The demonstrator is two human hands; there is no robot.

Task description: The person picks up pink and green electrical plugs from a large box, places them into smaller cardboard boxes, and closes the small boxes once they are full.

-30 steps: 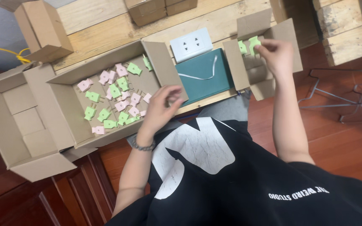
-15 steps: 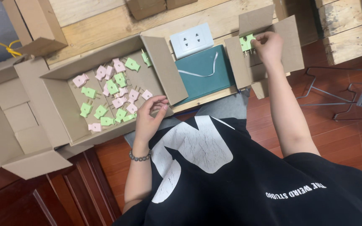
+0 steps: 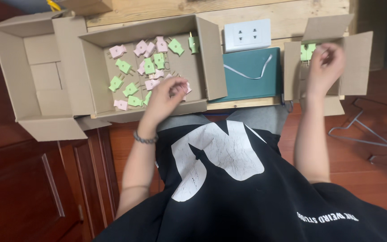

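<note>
While right hand (image 3: 325, 67) hides, perhaps green plugs (image 3: 307, 50)

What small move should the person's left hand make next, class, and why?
Probably close the left hand on one pink plug and lift it. Its fingers sit over the loose plugs in the big cardboard box, while the right hand is already busy at a green plug in the small box.

Even soft indoor light, faint shadows, no glare, hands slightly motion-blurred
</note>
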